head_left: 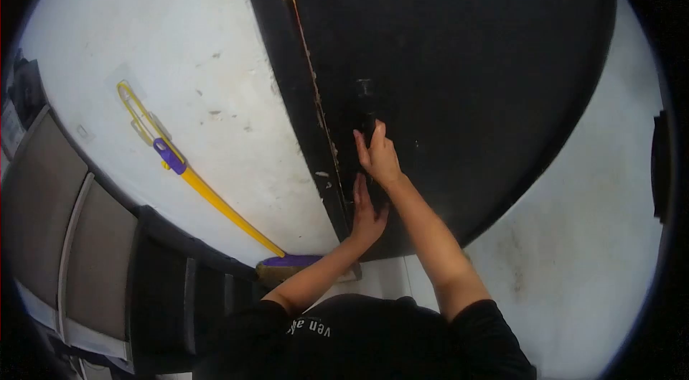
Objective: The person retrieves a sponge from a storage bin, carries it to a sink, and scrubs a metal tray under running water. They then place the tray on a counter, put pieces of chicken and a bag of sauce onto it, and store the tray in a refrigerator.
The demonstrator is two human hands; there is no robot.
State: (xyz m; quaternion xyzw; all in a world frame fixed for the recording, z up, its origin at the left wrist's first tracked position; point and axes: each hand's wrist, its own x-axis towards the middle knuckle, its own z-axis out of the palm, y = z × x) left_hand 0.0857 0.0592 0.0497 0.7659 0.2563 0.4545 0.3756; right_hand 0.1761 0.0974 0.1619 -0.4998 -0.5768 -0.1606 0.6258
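Observation:
A tall black door stands in front of me, with a worn, chipped edge along its left side. My right hand is wrapped round a slim black handle, whose dark colour blends into the door. Just below, my left hand rests at the lower part of the same dark area, fingers stretched upward and thumb apart. Whether it touches the handle's lower end is hard to make out.
On the left, a yellow broom with a purple head leans along the white wall. Grey-brown panels stand at the lower left. A pale surface lies at right, with a dark object at its far edge.

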